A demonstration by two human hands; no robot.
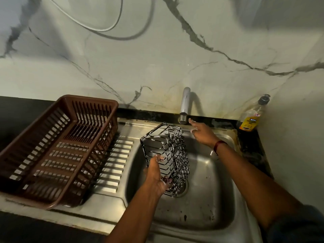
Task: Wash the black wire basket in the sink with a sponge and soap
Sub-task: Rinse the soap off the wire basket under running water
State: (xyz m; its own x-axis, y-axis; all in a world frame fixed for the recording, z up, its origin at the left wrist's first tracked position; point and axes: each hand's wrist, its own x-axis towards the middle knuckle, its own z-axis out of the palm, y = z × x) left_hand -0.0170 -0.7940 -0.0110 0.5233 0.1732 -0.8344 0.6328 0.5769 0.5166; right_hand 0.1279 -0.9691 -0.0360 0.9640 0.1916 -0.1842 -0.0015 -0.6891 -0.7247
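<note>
One black wire basket [168, 155], rectangular and streaked with white suds, is held tilted on end over the bowl of a stainless-steel sink [219, 199]. Its lower end hangs just above the round drain [183, 189]. The person's left hand [157, 176] grips the basket's near side, thumb on the frame and fingers curled in among the wires.

The right hand [201, 132], flecked with foam, reaches toward the sink's back edge with fingers extended and nothing in its grasp. The forefinger is just beside the nozzle of a chrome tap [185, 106], though contact cannot be made out. A red thread [219, 144] circles that wrist.

On the ribbed steel drainboard [114, 172] at the sink's left edge sits a slatted brown plastic dish rack [57, 148]. A clear pump bottle with a yellow label [250, 118] stands at the counter's back right corner, against the veined marble wall [157, 58].
</note>
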